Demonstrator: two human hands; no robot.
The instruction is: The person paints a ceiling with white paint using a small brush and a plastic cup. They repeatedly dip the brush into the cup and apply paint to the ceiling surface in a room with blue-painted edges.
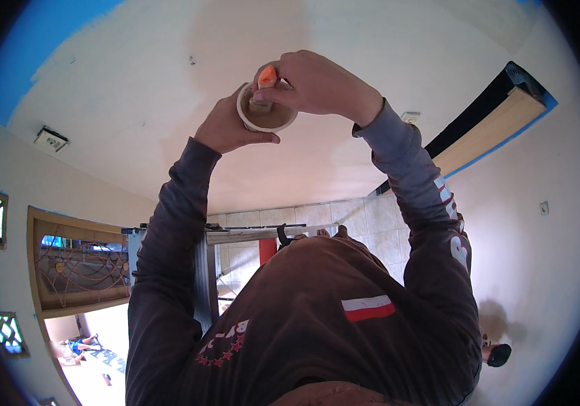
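In front of the pale wall (134, 88), my left hand (224, 125) is wrapped round the side of a small round white tub (267, 128), thumb along its near edge. Greyish-beige paint-like stuff lies in the tub. My right hand (310, 80) reaches over the rim, fingers pinched round a paintbrush (267, 76) with an orange handle end. The brush's lower part is down inside the tub, partly hidden by my fingers. How far its bristles dip cannot be made out.
Blue paint (15, 68) covers the wall's upper left. A wall socket (51, 139) is at left, and a long black-and-wood panel (489, 125) at right. A ladder-like metal frame (205, 271) stands below me. One person (73, 348) is beyond the doorway, another (496, 353) lower right.
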